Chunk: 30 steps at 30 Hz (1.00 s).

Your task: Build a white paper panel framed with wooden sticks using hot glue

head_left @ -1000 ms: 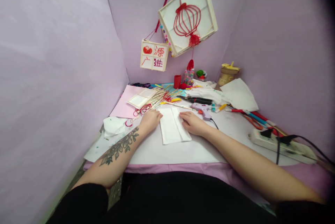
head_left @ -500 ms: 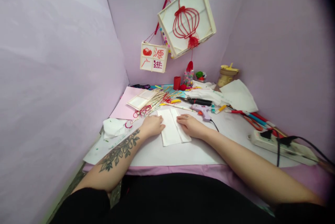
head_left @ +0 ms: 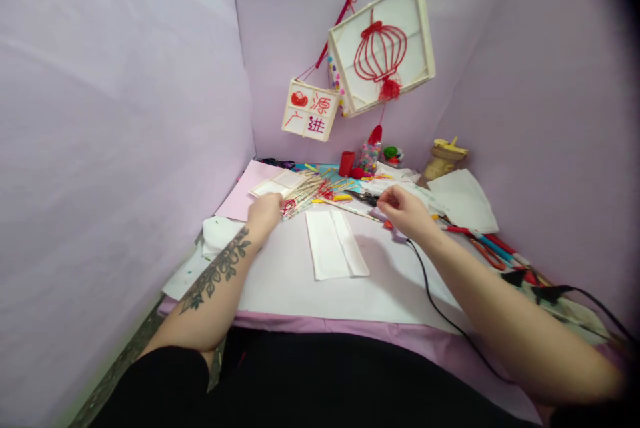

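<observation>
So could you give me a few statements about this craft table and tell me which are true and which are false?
1. The folded white paper lies flat on the table with neither hand on it. True.
2. The left hand is by the bundle of thin sticks. True.
3. The right hand rests on the pink sheet. False: the pink sheet lies far to the left; the right hand is over the glue gun, whose black cord runs off toward the person.
4. The framed red lantern picture lies flat on the table. False: it hangs tilted before the back wall.
5. A red cup stands near the back wall. True.
</observation>
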Each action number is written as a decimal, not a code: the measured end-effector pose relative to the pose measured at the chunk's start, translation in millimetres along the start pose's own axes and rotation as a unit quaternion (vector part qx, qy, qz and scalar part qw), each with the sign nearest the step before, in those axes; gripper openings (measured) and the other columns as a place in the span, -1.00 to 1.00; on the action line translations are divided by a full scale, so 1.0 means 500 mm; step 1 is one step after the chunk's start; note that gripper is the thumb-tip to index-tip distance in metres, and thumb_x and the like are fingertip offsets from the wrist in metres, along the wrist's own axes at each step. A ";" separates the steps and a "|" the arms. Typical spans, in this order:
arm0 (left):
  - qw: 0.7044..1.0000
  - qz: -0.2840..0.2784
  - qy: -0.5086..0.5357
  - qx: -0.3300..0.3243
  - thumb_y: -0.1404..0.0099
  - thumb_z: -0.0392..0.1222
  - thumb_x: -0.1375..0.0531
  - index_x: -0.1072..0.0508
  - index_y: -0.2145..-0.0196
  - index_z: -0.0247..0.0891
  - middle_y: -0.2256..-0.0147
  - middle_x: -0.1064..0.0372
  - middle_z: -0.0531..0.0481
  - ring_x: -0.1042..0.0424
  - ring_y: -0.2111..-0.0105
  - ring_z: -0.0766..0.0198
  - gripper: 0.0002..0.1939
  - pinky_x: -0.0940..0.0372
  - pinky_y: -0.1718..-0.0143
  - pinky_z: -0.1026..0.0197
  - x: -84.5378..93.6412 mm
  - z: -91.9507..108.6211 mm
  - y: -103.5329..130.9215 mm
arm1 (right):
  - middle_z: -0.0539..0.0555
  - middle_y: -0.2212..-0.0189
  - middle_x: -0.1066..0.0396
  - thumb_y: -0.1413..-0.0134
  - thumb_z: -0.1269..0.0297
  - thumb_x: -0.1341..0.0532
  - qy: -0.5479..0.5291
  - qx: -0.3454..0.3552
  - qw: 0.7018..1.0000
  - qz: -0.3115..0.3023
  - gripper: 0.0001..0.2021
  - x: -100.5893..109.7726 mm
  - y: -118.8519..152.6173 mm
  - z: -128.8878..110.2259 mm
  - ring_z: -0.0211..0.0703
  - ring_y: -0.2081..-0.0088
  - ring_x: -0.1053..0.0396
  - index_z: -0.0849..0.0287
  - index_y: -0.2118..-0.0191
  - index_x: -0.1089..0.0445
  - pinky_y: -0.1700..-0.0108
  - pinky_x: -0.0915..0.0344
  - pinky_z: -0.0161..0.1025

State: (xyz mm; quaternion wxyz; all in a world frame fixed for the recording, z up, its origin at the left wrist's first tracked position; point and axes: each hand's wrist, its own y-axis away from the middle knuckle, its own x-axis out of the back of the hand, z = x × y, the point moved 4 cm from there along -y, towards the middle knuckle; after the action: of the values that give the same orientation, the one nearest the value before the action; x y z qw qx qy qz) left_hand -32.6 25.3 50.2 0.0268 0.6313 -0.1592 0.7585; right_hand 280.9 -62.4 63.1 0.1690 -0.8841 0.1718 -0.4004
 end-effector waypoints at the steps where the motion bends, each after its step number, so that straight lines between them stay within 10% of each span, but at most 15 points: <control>1: 0.998 0.030 -0.016 0.052 -0.20 -0.34 -0.05 -0.48 0.24 -0.24 0.19 -0.45 -0.16 -0.42 0.20 0.07 -0.76 -0.25 0.27 0.15 0.021 -0.035 -0.007 | 0.01 0.49 -0.39 0.04 0.31 -0.13 0.002 0.015 1.000 0.000 -0.95 -0.004 -0.008 -0.008 -0.19 0.47 -0.33 0.15 0.42 -0.31 0.41 -0.24 -0.27; 6: 0.994 -0.033 -0.026 0.096 -0.16 -0.19 -0.15 -0.53 0.33 -0.21 0.31 -0.48 -0.09 -0.41 0.28 0.14 -0.83 -0.23 0.33 0.22 0.055 -0.122 -0.014 | 0.09 0.40 -0.44 -0.01 0.36 -0.13 0.068 0.123 0.987 -0.076 -0.89 -0.083 -0.045 -0.060 -0.10 0.32 -0.37 0.17 0.42 -0.40 0.23 -0.26 -0.20; 9: 0.992 -0.115 -0.027 0.036 -0.09 -0.17 -0.19 -0.54 0.39 -0.20 0.39 -0.48 -0.04 -0.42 0.33 0.20 -0.85 -0.21 0.38 0.29 0.028 -0.101 -0.008 | 0.11 0.35 -0.46 -0.03 0.40 -0.13 0.095 0.190 0.969 -0.130 -0.86 -0.141 -0.053 -0.101 -0.10 0.27 -0.38 0.19 0.41 -0.44 0.16 -0.25 -0.22; 13: 0.994 -0.090 -0.041 0.038 -0.10 -0.19 -0.17 -0.54 0.31 -0.19 0.29 -0.49 -0.08 -0.43 0.27 0.15 -0.81 -0.22 0.35 0.27 -0.003 -0.073 -0.009 | 0.14 0.32 -0.49 -0.08 0.40 -0.11 0.135 0.211 0.953 -0.172 -0.81 -0.189 -0.063 -0.128 -0.09 0.24 -0.40 0.22 0.36 -0.49 0.16 -0.25 -0.25; 24: 0.994 -0.018 -0.031 -0.104 -0.27 -0.18 -0.07 -0.41 0.13 -0.28 0.08 -0.36 -0.23 -0.33 0.03 0.05 -0.74 -0.23 0.04 0.10 -0.085 0.033 -0.006 | 0.18 0.29 -0.52 -0.03 0.44 -0.13 0.290 0.046 0.936 -0.192 -0.79 -0.152 -0.171 0.000 -0.05 0.28 -0.43 0.23 0.30 -0.53 0.26 -0.23 -0.28; 30: 0.994 -0.058 -0.019 -0.086 -0.23 -0.34 0.00 -0.47 0.25 -0.25 0.20 -0.45 -0.16 -0.42 0.18 0.13 -0.74 -0.28 0.20 0.18 -0.088 0.034 -0.002 | 0.18 0.33 -0.51 -0.04 0.37 -0.19 0.283 0.108 0.916 -0.264 -0.85 -0.247 -0.181 -0.037 -0.08 0.29 -0.40 0.25 0.34 -0.52 0.28 -0.19 -0.32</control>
State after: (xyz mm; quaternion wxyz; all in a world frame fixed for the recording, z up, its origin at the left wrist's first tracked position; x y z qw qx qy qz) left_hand -7.5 28.4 10.6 0.1215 0.6491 -0.1873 0.7272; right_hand 205.7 68.9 34.0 0.0963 -0.7232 -0.0712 -0.6802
